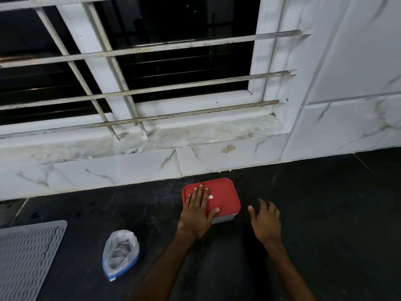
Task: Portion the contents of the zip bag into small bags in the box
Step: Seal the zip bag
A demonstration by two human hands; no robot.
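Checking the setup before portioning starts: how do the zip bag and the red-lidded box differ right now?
The zip bag is soft, clear plastic showing its contents; the box is rigid, its red lid hiding the inside. The left hand lies flat on the lid; nothing touches the bag. Both sit on the dark counter.

Both forearms are bare right down to the near edge of the view, with no sleeve showing on either. The left hand (198,210) and the right hand (265,221) wear no gloves, rings, watch or bracelet. The fingernails are short and unpainted.
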